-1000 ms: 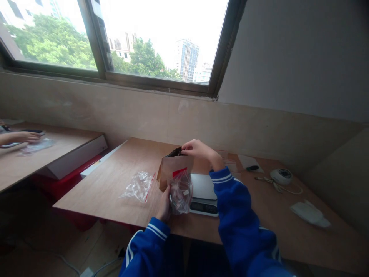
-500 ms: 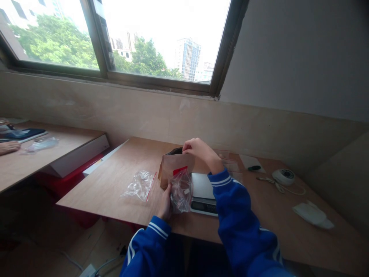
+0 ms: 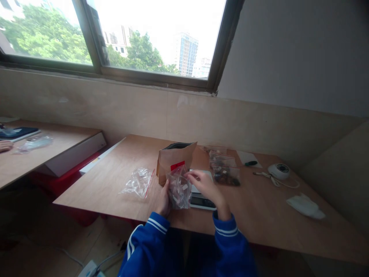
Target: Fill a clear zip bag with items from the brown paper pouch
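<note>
Beneath a bright window (image 3: 161,38), a wood-grain counter (image 3: 100,188) carries things spread around an upright paper bag (image 3: 173,157). Left of the paper bag lies a crumpled, glossy film bag (image 3: 137,182) edged in red. Just in front of the paper bag, matte and creased with a dark-lined mouth gaping, the left hand (image 3: 163,198) clamps a thin, wrinkled clear pouch (image 3: 179,190) by its left side. Fingertips of the right hand (image 3: 203,184) sit close together at the pouch's upper right edge; whether they pinch it cannot be told. Slick film likely slips, so a firm left grip and a light right one at the rim should serve best. Right of the paper bag: a flat scale (image 3: 203,203), dark-filled zip bags (image 3: 226,177), a rounded white camera (image 3: 279,172), a limp white bundle (image 3: 305,206).
</note>
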The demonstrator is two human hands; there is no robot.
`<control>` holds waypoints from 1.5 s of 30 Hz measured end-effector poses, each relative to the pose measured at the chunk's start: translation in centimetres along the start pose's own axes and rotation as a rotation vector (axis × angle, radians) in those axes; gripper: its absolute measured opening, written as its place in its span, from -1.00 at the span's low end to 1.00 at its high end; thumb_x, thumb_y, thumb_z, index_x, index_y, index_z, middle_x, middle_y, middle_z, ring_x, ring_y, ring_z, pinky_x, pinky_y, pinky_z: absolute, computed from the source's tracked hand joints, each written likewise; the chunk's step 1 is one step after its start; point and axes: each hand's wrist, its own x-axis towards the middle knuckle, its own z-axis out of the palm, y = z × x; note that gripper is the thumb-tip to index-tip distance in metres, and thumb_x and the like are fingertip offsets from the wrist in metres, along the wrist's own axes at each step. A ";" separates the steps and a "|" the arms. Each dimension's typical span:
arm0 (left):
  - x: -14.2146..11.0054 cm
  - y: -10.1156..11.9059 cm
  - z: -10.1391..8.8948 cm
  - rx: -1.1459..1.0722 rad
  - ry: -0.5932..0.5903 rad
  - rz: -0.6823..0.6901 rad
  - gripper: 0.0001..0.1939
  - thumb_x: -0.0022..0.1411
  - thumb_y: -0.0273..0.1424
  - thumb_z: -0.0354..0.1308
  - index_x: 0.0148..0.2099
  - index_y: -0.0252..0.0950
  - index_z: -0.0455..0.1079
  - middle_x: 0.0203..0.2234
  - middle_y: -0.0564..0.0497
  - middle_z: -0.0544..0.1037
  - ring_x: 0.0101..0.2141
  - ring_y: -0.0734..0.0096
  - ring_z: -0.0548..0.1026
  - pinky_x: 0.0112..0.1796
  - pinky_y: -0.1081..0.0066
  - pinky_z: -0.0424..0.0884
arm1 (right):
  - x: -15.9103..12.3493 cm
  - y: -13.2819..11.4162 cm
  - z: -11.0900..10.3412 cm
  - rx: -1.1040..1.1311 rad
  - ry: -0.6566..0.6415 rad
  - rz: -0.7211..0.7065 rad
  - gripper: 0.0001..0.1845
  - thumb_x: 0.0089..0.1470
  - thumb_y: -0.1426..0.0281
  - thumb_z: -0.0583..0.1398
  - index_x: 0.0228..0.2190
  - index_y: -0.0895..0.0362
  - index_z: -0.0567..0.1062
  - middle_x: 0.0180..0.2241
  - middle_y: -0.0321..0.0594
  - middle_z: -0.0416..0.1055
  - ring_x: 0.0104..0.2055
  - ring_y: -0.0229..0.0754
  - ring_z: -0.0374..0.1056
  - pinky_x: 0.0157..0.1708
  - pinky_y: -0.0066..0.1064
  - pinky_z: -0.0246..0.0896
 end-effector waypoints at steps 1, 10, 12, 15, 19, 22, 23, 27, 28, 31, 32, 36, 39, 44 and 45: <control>0.0 -0.1 0.0 -0.008 -0.031 -0.012 -0.53 0.13 -0.09 0.13 -0.07 -0.37 0.47 -0.24 -0.17 0.61 -0.02 -0.13 0.45 -0.04 0.09 0.39 | -0.5 0.5 0.8 -0.011 -0.011 -0.009 -0.77 0.16 0.41 0.10 -0.30 0.09 0.57 -0.28 -0.19 0.51 -0.22 -0.15 0.43 -0.20 -0.35 0.32; 0.4 -0.7 -0.8 -0.028 -0.101 0.006 -0.61 0.11 -0.17 0.15 -0.12 -0.35 0.49 -0.22 -0.16 0.60 -0.02 -0.01 0.46 -0.02 0.16 0.38 | -1.0 2.8 4.2 0.100 -0.360 0.012 -0.55 -0.02 0.50 0.24 -0.05 0.01 0.49 -0.07 -0.21 0.50 -0.09 -0.05 0.43 -0.05 -0.25 0.31; 0.5 -0.8 -1.0 0.012 -0.099 0.042 -0.64 0.08 -0.20 0.20 -0.16 -0.36 0.50 -0.23 -0.15 0.60 -0.03 0.02 0.46 -0.01 0.18 0.37 | -1.1 3.6 4.5 0.103 -0.383 0.035 -0.42 -0.12 0.51 0.31 -0.01 0.00 0.45 -0.07 -0.21 0.50 -0.10 -0.06 0.44 -0.06 -0.26 0.32; 0.7 -1.0 -1.3 0.061 -0.076 0.095 -0.67 0.04 -0.21 0.23 -0.22 -0.35 0.50 -0.26 -0.12 0.60 -0.05 0.07 0.47 -0.01 0.23 0.36 | -1.3 4.5 5.1 0.101 -0.401 0.065 -0.34 -0.23 0.53 0.36 -0.01 0.02 0.44 -0.18 -0.23 0.53 -0.21 -0.08 0.46 -0.15 -0.30 0.35; 0.8 -1.1 -1.5 0.073 -0.059 0.099 -0.68 0.00 -0.21 0.27 -0.26 -0.33 0.47 -0.33 -0.06 0.59 -0.15 0.13 0.51 -0.09 0.26 0.39 | -1.5 4.8 5.6 0.066 -0.399 0.090 -0.42 -0.19 0.52 0.35 -0.05 0.05 0.46 -0.18 -0.19 0.51 -0.18 -0.07 0.44 -0.13 -0.29 0.32; 0.6 -1.1 -1.4 0.096 -0.051 0.106 -0.66 0.01 -0.16 0.25 -0.24 -0.30 0.44 -0.34 -0.02 0.58 -0.21 0.20 0.52 -0.15 0.28 0.41 | -1.6 4.4 5.7 0.019 -0.391 0.127 -0.63 -0.11 0.48 0.32 -0.17 0.13 0.50 -0.22 -0.15 0.50 -0.19 -0.06 0.43 -0.11 -0.26 0.29; 0.6 -1.0 -1.3 0.106 -0.041 0.117 -0.66 0.02 -0.14 0.24 -0.25 -0.30 0.44 -0.35 -0.01 0.58 -0.23 0.22 0.52 -0.17 0.29 0.41 | -1.7 4.2 5.7 0.005 -0.384 0.134 -0.73 -0.08 0.46 0.31 -0.25 0.15 0.52 -0.25 -0.15 0.50 -0.21 -0.07 0.42 -0.11 -0.26 0.28; 0.4 -0.9 -1.2 0.142 -0.005 0.150 -0.68 0.04 -0.13 0.22 -0.29 -0.29 0.42 -0.38 0.01 0.56 -0.28 0.29 0.51 -0.20 0.33 0.40 | -2.1 3.8 5.7 -0.025 -0.355 0.132 -0.91 -0.04 0.45 0.28 -0.39 0.13 0.52 -0.25 -0.19 0.47 -0.24 -0.12 0.41 -0.14 -0.29 0.29; 0.4 -0.9 -1.2 0.147 -0.008 0.147 -0.68 0.04 -0.13 0.22 -0.30 -0.29 0.42 -0.39 0.02 0.55 -0.30 0.30 0.51 -0.21 0.34 0.40 | -2.3 3.8 5.8 -0.012 -0.362 0.129 -0.88 -0.04 0.47 0.27 -0.35 0.11 0.52 -0.23 -0.20 0.47 -0.23 -0.13 0.41 -0.15 -0.31 0.29; 0.3 -0.9 -1.3 0.165 -0.030 0.140 -0.68 0.05 -0.13 0.22 -0.30 -0.30 0.42 -0.42 0.03 0.53 -0.34 0.34 0.49 -0.24 0.37 0.39 | -2.6 3.8 5.8 0.023 -0.437 0.124 -0.74 -0.05 0.53 0.26 -0.24 0.08 0.50 -0.23 -0.23 0.48 -0.23 -0.16 0.41 -0.17 -0.35 0.31; 0.3 -0.9 -1.4 0.172 -0.038 0.145 -0.68 0.05 -0.14 0.22 -0.30 -0.31 0.42 -0.43 0.04 0.52 -0.35 0.36 0.48 -0.25 0.38 0.39 | -2.6 3.7 5.7 0.005 -0.465 0.127 -0.71 -0.06 0.54 0.26 -0.22 0.09 0.50 -0.24 -0.22 0.49 -0.23 -0.16 0.42 -0.17 -0.35 0.31; 0.1 -0.9 -1.3 0.199 -0.065 0.169 -0.70 0.06 -0.15 0.22 -0.33 -0.30 0.42 -0.45 0.04 0.51 -0.36 0.37 0.47 -0.28 0.41 0.39 | -2.9 3.0 5.3 -0.168 -0.515 0.091 -0.68 -0.09 0.55 0.28 -0.21 0.12 0.51 -0.22 -0.16 0.50 -0.21 -0.10 0.41 -0.18 -0.34 0.30; 0.1 -0.9 -1.2 0.211 -0.062 0.157 -0.70 0.04 -0.15 0.23 -0.34 -0.31 0.42 -0.44 0.00 0.52 -0.34 0.33 0.47 -0.29 0.40 0.39 | -3.1 2.7 5.3 -0.242 -0.498 0.052 -0.71 -0.08 0.56 0.27 -0.24 0.12 0.53 -0.20 -0.14 0.50 -0.19 -0.10 0.41 -0.18 -0.35 0.28; 0.1 -0.9 -1.1 0.203 -0.045 0.139 -0.70 0.03 -0.17 0.23 -0.33 -0.33 0.43 -0.43 -0.02 0.53 -0.34 0.31 0.48 -0.28 0.38 0.40 | -3.4 3.0 5.8 -0.255 -0.447 0.076 -0.78 0.01 0.51 0.25 -0.24 0.10 0.54 -0.22 -0.16 0.50 -0.22 -0.12 0.42 -0.20 -0.37 0.28; 0.1 -0.9 -1.1 0.207 -0.037 0.142 -0.71 0.03 -0.17 0.23 -0.35 -0.32 0.42 -0.44 -0.02 0.53 -0.35 0.30 0.48 -0.30 0.38 0.40 | -3.4 3.1 5.8 -0.247 -0.439 0.069 -0.80 0.03 0.48 0.25 -0.24 0.10 0.54 -0.20 -0.16 0.50 -0.20 -0.12 0.42 -0.18 -0.37 0.28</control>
